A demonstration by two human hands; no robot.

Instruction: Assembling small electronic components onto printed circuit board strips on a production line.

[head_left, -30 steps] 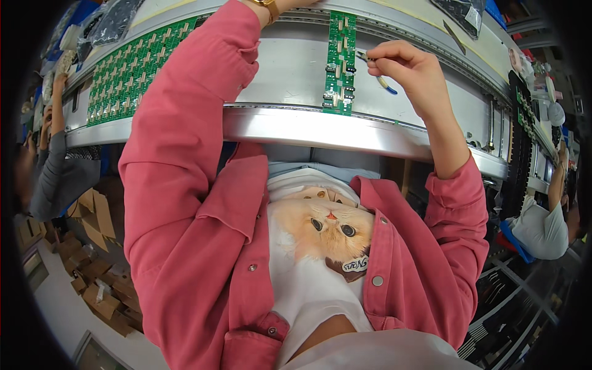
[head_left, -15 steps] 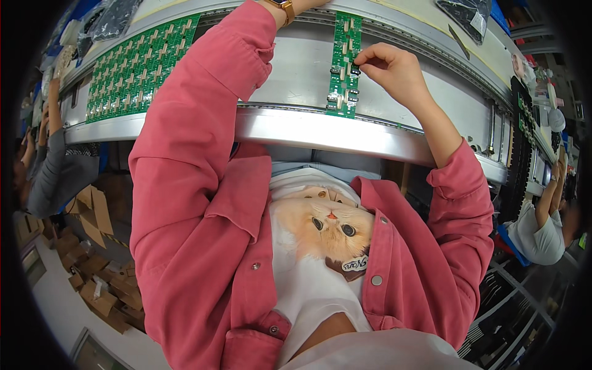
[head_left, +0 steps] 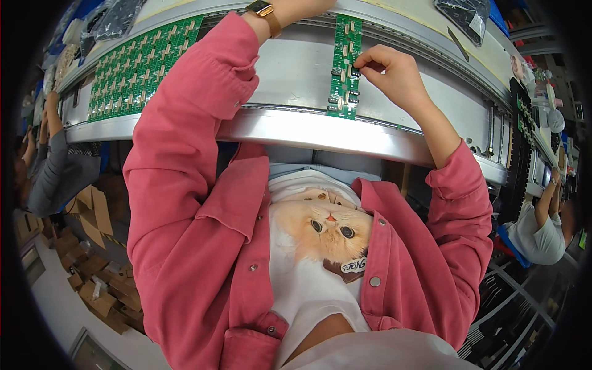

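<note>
A narrow green circuit board lies across the rails of a metal conveyor, with pale connectors and several small black components on it. At its right edge my right hand is closed in a pinch, fingertips on a small black component. My left hand reaches past the far rail, left of the narrow board. The upper picture edge cuts off its fingers, so what they hold or touch is hidden. A watch is on that wrist.
Left of my left arm, a wide panel of green boards rests on the same conveyor. The silver front rail runs before my body. Dark plastic bags and a thin pointed tool lie beyond the far rail. Co-workers sit at both sides.
My left forearm and wrist have shifted a little to the left, bringing more of the watch into view. The right hand stays at the same spot on the board.
</note>
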